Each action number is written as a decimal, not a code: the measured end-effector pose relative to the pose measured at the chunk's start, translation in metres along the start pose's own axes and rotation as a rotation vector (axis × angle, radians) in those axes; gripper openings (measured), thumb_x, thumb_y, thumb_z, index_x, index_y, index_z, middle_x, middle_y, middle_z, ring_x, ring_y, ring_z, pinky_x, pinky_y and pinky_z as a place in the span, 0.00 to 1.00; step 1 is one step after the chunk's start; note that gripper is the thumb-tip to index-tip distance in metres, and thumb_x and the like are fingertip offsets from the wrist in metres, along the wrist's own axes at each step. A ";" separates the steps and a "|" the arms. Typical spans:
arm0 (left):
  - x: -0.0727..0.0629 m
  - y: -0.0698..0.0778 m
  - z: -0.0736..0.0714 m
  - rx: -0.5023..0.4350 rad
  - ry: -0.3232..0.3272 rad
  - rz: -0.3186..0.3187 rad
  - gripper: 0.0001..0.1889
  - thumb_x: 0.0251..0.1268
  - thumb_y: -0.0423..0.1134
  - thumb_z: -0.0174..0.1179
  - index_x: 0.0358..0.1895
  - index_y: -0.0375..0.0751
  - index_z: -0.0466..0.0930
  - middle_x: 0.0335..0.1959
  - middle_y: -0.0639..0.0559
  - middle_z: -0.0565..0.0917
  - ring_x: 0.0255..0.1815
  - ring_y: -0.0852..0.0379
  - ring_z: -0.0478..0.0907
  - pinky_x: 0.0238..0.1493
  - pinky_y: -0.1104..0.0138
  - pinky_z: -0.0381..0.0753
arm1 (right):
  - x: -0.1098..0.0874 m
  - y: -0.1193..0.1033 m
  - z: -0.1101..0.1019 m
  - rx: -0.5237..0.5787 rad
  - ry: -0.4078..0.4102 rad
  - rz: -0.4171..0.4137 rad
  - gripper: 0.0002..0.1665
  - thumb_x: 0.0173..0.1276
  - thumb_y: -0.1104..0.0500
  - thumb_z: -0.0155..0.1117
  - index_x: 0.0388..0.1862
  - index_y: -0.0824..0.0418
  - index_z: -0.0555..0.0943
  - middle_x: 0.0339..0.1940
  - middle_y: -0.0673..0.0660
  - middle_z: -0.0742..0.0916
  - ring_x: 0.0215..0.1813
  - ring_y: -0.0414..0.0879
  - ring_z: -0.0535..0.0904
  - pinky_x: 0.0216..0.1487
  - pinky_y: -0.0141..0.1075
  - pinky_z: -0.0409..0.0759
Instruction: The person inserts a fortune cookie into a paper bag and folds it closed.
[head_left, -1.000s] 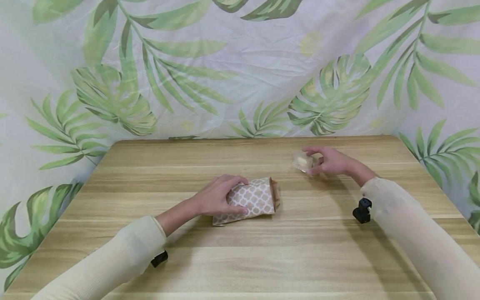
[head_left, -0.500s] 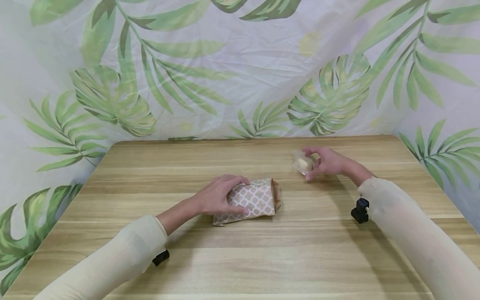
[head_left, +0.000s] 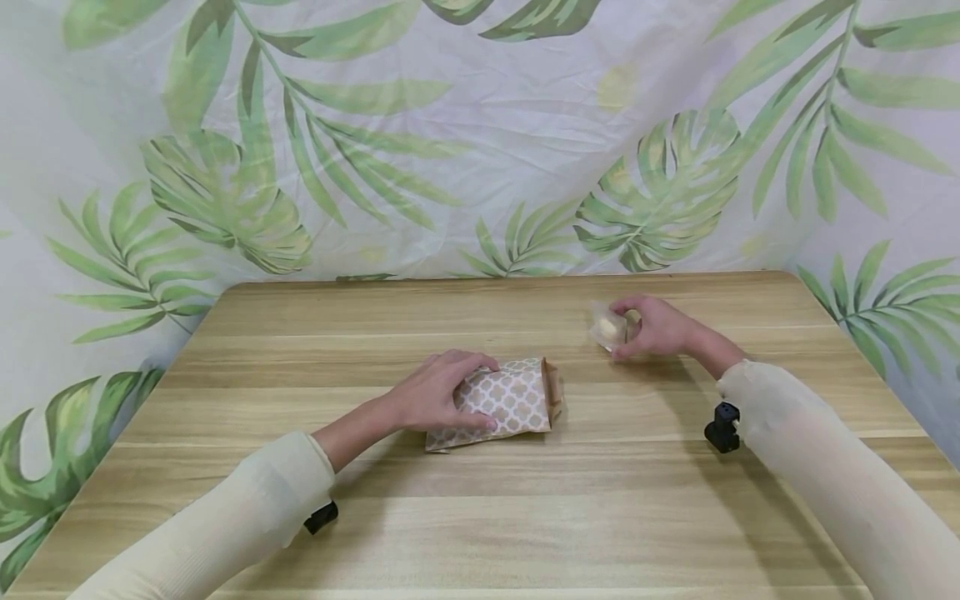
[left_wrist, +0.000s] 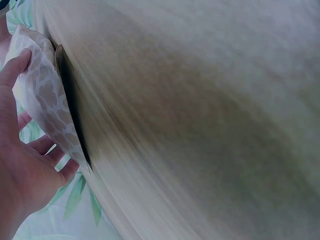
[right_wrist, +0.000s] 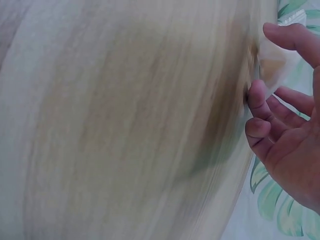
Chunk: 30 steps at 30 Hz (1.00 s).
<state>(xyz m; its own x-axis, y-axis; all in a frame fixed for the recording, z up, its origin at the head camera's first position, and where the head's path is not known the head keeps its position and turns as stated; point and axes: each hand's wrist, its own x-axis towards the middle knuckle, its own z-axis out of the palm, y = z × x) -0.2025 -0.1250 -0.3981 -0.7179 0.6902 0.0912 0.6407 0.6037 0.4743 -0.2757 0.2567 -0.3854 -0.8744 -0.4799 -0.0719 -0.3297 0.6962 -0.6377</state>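
A small clear plastic packet (head_left: 608,327) with something pale inside lies toward the back right of the table. My right hand (head_left: 654,325) holds it between thumb and fingers. In the right wrist view the packet (right_wrist: 274,65) shows between the thumb above and the curled fingers (right_wrist: 257,95) below. Left of it, a flat paper bag (head_left: 517,396) with a white-and-tan lattice print lies on its side, its brown mouth facing right. My left hand (head_left: 438,390) grips it across the width, thumb on the near side. The bag's rear part is partly hidden by that hand.
The wood-grain table (head_left: 487,533) spans the view and ends at a leaf-printed cloth (head_left: 525,150) hanging behind it. A black wrist camera (head_left: 722,427) sits under the right sleeve, and another black device (head_left: 321,517) under the left.
My right hand and the packet have shifted slightly to the right, and the packet has turned a little. The left hand and the bag stay nearly still.
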 end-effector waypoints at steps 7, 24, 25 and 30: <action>0.000 0.000 0.000 -0.003 -0.003 -0.004 0.36 0.55 0.60 0.73 0.65 0.47 0.76 0.68 0.42 0.78 0.72 0.39 0.71 0.68 0.39 0.69 | -0.004 -0.002 0.003 0.013 0.037 0.015 0.44 0.51 0.62 0.82 0.64 0.77 0.73 0.61 0.75 0.80 0.30 0.44 0.77 0.36 0.34 0.76; 0.001 0.000 -0.002 -0.001 0.005 0.012 0.36 0.55 0.60 0.73 0.65 0.46 0.76 0.68 0.42 0.79 0.72 0.40 0.71 0.68 0.39 0.69 | -0.019 -0.015 0.008 0.048 0.036 -0.005 0.42 0.55 0.64 0.80 0.67 0.76 0.72 0.56 0.71 0.80 0.24 0.41 0.73 0.27 0.33 0.72; 0.001 0.000 -0.002 -0.001 0.004 0.011 0.36 0.55 0.60 0.73 0.65 0.46 0.76 0.68 0.42 0.79 0.72 0.40 0.71 0.69 0.39 0.69 | -0.019 -0.015 0.008 0.045 0.035 -0.006 0.42 0.55 0.64 0.80 0.67 0.76 0.72 0.52 0.69 0.82 0.24 0.41 0.73 0.27 0.33 0.72; 0.001 0.000 -0.001 0.002 0.003 0.008 0.36 0.55 0.60 0.73 0.65 0.46 0.76 0.68 0.42 0.79 0.72 0.40 0.71 0.69 0.39 0.68 | -0.021 -0.018 0.010 0.053 0.028 -0.013 0.43 0.56 0.62 0.81 0.67 0.75 0.72 0.33 0.60 0.82 0.22 0.40 0.71 0.26 0.33 0.70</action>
<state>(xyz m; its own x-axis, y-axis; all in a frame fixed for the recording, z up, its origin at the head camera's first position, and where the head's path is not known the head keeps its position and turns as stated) -0.2038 -0.1252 -0.3971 -0.7137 0.6936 0.0973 0.6467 0.5992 0.4720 -0.2475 0.2490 -0.3801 -0.8801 -0.4728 -0.0424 -0.3223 0.6606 -0.6780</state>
